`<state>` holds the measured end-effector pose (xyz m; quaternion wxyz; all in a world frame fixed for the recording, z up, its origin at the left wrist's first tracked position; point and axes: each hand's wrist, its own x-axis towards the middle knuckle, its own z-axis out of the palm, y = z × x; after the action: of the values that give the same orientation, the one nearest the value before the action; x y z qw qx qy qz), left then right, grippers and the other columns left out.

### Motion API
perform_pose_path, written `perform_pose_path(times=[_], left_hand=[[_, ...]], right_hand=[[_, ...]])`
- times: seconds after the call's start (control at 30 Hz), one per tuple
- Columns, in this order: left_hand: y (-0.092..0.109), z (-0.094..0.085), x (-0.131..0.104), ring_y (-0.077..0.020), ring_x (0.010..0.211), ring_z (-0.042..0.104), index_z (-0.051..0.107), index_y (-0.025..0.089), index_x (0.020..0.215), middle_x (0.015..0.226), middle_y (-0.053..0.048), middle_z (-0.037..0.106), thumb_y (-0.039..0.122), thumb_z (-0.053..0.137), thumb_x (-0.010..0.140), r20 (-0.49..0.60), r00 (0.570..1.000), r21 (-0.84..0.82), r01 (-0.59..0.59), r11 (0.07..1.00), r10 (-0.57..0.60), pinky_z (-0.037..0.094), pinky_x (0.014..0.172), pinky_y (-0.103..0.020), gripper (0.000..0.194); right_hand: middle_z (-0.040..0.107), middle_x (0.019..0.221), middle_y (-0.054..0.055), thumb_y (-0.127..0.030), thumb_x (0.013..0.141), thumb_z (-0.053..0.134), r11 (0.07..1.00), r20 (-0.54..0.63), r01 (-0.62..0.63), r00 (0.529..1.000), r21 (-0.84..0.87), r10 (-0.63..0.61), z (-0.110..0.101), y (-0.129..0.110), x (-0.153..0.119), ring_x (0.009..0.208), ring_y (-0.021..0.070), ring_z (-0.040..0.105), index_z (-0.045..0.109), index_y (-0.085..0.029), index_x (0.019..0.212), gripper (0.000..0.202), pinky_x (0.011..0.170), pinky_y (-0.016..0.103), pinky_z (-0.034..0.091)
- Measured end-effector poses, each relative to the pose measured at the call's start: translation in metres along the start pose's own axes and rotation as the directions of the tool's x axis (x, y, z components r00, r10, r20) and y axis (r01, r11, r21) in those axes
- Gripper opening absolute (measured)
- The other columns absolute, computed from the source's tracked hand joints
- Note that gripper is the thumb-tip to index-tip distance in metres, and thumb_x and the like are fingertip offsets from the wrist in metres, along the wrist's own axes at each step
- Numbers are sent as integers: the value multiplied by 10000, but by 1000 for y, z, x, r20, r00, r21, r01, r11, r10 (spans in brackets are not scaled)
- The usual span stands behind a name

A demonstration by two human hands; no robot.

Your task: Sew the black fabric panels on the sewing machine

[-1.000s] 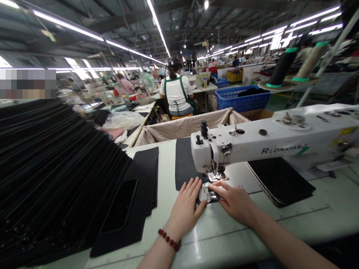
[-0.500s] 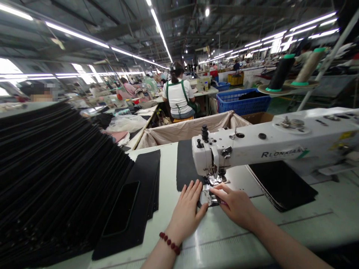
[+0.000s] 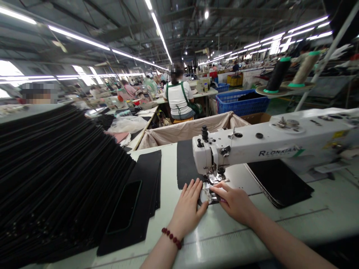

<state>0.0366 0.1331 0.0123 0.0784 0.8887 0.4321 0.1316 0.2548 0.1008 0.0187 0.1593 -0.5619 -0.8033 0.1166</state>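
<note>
A white sewing machine [image 3: 241, 142] stands on the pale green table, its presser foot over the front edge of a black panel [image 3: 186, 162]. My left hand [image 3: 189, 207] lies flat with fingers spread, its fingertips on the panel's near edge, left of a shiny metal guide [image 3: 206, 192]. To the right of the guide, my right hand [image 3: 231, 201] is closed, thumb and fingers together beside the metal part. A small dark and pinkish item shows under its fingers, too hidden to name. A red bead bracelet [image 3: 171, 238] circles my left wrist.
A tall stack of black panels [image 3: 56, 179] fills the left side. Beside it, a phone [image 3: 125, 207] lies on more black panels [image 3: 148, 179]. Another black stack [image 3: 280, 183] sits under the machine arm. Behind the table are a fabric-lined bin [image 3: 187, 132] and a seated person [image 3: 179, 99].
The view has shifted slightly. Both hands keep nearly the same places by the presser foot, with no clear movement of the panel.
</note>
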Motion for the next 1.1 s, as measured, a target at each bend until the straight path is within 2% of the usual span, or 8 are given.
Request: perform_pose_path(times=[0.3, 0.63, 0.73, 0.8, 0.87, 0.93, 1.03, 1.1], left_hand=[[1, 3, 0, -256, 1424, 93, 142, 221, 1476, 1547, -73, 170, 425, 460, 915, -64, 998, 7, 20, 1000, -19, 181, 1143, -516, 676], [-3, 8, 0, -264, 1420, 113, 129, 186, 1474, 1540, -116, 183, 456, 419, 923, -66, 998, 12, 2, 1000, -2, 205, 1132, -504, 679], [-1, 4, 2, -282, 1396, 222, 182, 159, 1456, 1501, -143, 285, 469, 433, 910, -91, 996, 36, 9, 999, -6, 229, 1117, -511, 677], [7, -5, 0, -290, 1312, 392, 250, 143, 1431, 1398, -153, 445, 484, 441, 902, -122, 992, 57, 35, 998, -28, 215, 1118, -527, 657], [21, -16, -7, -281, 1172, 532, 354, 139, 1380, 1249, -141, 571, 501, 431, 903, -155, 985, 65, 87, 994, -76, 218, 1117, -527, 604], [39, -22, -23, -289, 1133, 555, 419, 158, 1345, 1200, -134, 596, 542, 432, 888, -149, 982, 63, 126, 990, -115, 263, 1102, -520, 597], [61, -12, -60, -391, 1308, 363, 296, 203, 1443, 1420, -158, 415, 647, 555, 760, -42, 998, 101, 61, 993, -57, 288, 1068, -587, 855], [68, 6, -92, -454, 1355, 218, 127, 223, 1492, 1509, -160, 250, 567, 660, 708, 13, 1000, 178, 23, 984, -25, 261, 1046, -657, 1009]], right_hand=[[518, 1308, 25, -197, 854, 441, 1000, 6, -28, 1000, 5, 28, -3, -3, -1, 991, 187, 600, 470, -319, 1319, 481, 829, 308, 439], [548, 1257, 14, -191, 833, 463, 999, -39, -15, 999, 50, 17, -6, -5, -3, 995, 202, 595, 501, -313, 1270, 455, 797, 308, 437], [560, 1237, 19, -195, 836, 469, 998, -42, -12, 999, 57, 15, -8, -6, -3, 983, 201, 599, 516, -304, 1250, 431, 788, 301, 437], [566, 1223, 25, -202, 849, 467, 998, -49, -11, 999, 55, 13, -8, -6, -4, 986, 198, 599, 522, -295, 1243, 409, 791, 295, 436], [565, 1217, 28, -204, 862, 459, 998, -61, -12, 998, 55, 15, -9, -5, -5, 993, 195, 596, 515, -289, 1248, 399, 795, 289, 437], [557, 1222, 31, -199, 871, 448, 998, -74, -14, 997, 53, 18, -10, -4, -6, 1005, 193, 590, 500, -282, 1262, 403, 799, 289, 439], [540, 1249, 44, -202, 895, 415, 999, -81, -10, 997, 54, 14, -12, -1, -6, 1025, 190, 582, 483, -264, 1282, 398, 814, 295, 443], [533, 1276, 47, -211, 907, 396, 998, -73, 6, 997, 58, -2, -14, -1, -6, 1039, 193, 581, 487, -258, 1284, 390, 837, 311, 445]])
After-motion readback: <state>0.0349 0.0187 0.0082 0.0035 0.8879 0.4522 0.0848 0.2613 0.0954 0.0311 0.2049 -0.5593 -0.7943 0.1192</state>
